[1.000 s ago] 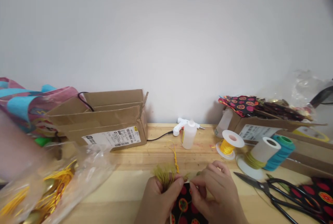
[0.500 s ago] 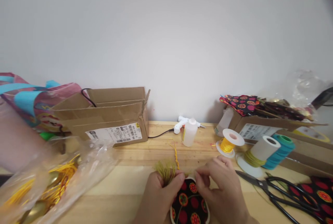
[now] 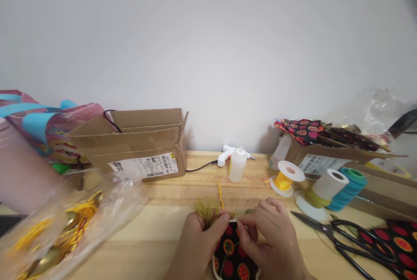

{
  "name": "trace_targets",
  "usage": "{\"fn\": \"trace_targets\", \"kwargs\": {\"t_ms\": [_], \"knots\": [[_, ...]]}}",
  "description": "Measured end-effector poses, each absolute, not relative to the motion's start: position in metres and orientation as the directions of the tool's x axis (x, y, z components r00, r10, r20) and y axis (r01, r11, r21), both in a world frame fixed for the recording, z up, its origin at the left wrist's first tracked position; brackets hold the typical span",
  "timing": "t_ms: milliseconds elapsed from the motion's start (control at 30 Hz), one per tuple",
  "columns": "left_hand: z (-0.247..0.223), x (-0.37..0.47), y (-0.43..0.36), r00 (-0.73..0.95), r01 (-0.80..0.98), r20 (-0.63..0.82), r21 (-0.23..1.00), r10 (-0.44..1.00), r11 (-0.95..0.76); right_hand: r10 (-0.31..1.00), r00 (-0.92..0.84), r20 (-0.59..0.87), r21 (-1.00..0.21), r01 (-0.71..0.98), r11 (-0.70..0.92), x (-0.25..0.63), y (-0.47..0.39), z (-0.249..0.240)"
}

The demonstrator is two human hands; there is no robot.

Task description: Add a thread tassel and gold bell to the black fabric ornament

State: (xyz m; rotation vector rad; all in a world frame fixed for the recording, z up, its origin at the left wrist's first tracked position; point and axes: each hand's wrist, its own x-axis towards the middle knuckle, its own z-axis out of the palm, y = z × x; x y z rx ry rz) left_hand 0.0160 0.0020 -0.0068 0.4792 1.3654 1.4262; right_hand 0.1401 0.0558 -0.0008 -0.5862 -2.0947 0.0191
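My left hand is closed, pinching an olive-green tassel at the top edge of a black fabric pouch. The pouch has red and orange flower prints and a pale border. Over its upper right part, my right hand is closed, thumb and forefinger together at the top edge; whatever they pinch is too small to make out. A bit of green shows behind those fingers. Just beyond my left thumb lies a twisted yellow cord. Black-handled scissors lie open to the right of my right hand.
A white bottle and a glue gun stand behind the hands. To the right are a yellow cord spool, an olive thread spool and a teal thread cone. An open cardboard box and a plastic bag are left.
My right hand's fingertips have shifted left along the pouch's top edge, closer to my left thumb. My left hand keeps its hold, and the view has moved slightly.
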Motion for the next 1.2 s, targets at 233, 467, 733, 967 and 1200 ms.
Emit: {"fn": "trace_targets", "kwargs": {"t_ms": [233,467,733,967,1200], "knots": [[-0.008,0.018,0.003,-0.386,-0.379,-0.345,0.905,0.856,0.194,0.431,-0.463,0.774,-0.233,0.425,0.875,0.140,0.056,-0.002],[-0.002,0.017,0.002,-0.340,-0.340,-0.323,0.918,0.883,0.204,0.526,-0.421,0.739,-0.293,0.503,0.813,0.148,0.069,-0.007],[0.001,0.015,0.002,-0.333,-0.379,-0.350,0.900,0.875,0.216,0.433,-0.439,0.787,-0.264,0.395,0.880,0.148,0.059,0.000],[-0.002,0.014,0.002,-0.294,-0.336,-0.310,0.919,0.904,0.206,0.485,-0.454,0.747,-0.281,0.446,0.850,0.143,0.063,-0.005],[-0.011,0.008,-0.001,-0.182,-0.448,-0.346,0.862,0.920,0.236,0.532,-0.372,0.761,-0.344,0.464,0.816,0.152,0.066,-0.007]]}}
